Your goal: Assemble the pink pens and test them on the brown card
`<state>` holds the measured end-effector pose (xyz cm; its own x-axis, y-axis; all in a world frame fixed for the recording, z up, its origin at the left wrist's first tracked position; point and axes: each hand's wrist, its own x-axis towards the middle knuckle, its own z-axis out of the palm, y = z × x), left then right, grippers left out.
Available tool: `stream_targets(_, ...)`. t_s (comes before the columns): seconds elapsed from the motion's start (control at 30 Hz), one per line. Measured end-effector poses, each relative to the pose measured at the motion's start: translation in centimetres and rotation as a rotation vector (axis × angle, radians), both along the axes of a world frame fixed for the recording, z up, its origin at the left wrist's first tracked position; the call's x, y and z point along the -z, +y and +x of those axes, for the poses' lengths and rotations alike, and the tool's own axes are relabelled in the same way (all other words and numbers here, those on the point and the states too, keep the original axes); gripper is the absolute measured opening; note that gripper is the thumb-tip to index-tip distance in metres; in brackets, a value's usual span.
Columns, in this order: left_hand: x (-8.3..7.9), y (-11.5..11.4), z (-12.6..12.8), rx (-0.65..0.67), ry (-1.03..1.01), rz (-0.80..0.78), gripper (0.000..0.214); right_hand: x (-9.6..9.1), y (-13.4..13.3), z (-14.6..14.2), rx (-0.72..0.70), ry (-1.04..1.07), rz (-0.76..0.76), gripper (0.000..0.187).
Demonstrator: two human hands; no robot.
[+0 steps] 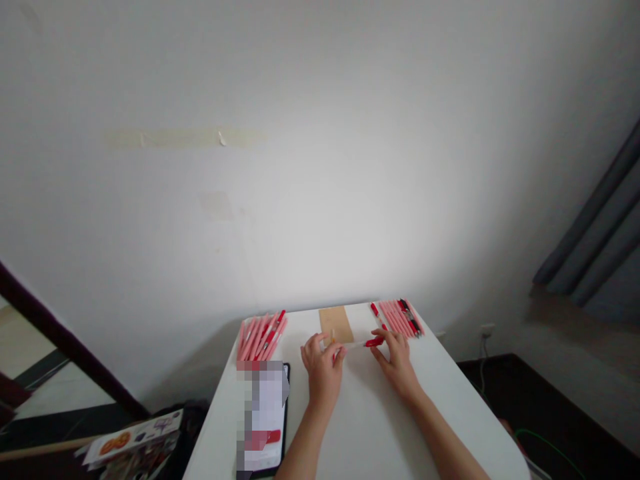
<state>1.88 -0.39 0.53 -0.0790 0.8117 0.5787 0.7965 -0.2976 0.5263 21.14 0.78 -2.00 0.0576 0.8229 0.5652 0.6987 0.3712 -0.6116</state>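
Observation:
Between my hands, above the white table (367, 413), a slim pen (374, 342) lies nearly level, red at its right part and clear or whitish toward the left. My right hand (399, 365) pinches the red part between thumb and fingers. The fingers of my left hand (324, 375) close on the pale end; what exactly sits in that grip is partly hidden. A pile of pink and red pens (263, 337) lies at the table's left back corner. Another row of pink, red and black pens (400, 319) lies at the right back.
A brown card (337, 323) lies at the table's back edge, against the wall. A phone (273, 453) with a partly blurred screen rests at the left front. Beside the table on the left are a printed box (135, 437) and dark items; a grey curtain (600, 253) hangs right.

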Motion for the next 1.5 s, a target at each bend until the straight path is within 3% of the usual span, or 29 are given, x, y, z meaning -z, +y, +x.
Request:
stream_targets(0.17, -0.3, -0.3, -0.1, 0.026, 0.011, -0.004, 0.013, -0.6, -0.2, -0.1, -0.010, -0.055, 0.000, 0.022)
stream_targets(0.3, -0.5, -0.3, -0.1, 0.019, 0.007, -0.011, 0.013, -1.1, -0.3, -0.1, -0.021, -0.108, -0.005, 0.026)
stream_targets(0.57, -0.1, -0.1, 0.1, -0.015, -0.003, 0.012, 0.022, -0.2, 0.0, -0.1, 0.019, -0.054, 0.018, 0.035)
stream_targets(0.73, 0.1, 0.1, 0.0, -0.013, -0.028, 0.014, 0.019, -0.3, 0.0, -0.1, 0.005, -0.070, 0.024, 0.028)
stream_targets(1.0, -0.3, -0.1, 0.0, 0.019, -0.050, 0.013, 0.014, -0.3, 0.1, 0.0, -0.017, -0.118, 0.001, 0.030)
stream_targets(1.27, 0.2, 0.0, 0.0, -0.095, -0.004, -0.048, 0.021, 0.0, 0.2, 0.0, 0.025, -0.099, 0.043, 0.032)
stream_targets(1.5, -0.1, -0.2, 0.0, -0.060, -0.029, -0.063, 0.016, -0.1, 0.2, -0.1, 0.010, -0.100, 0.041, 0.026)
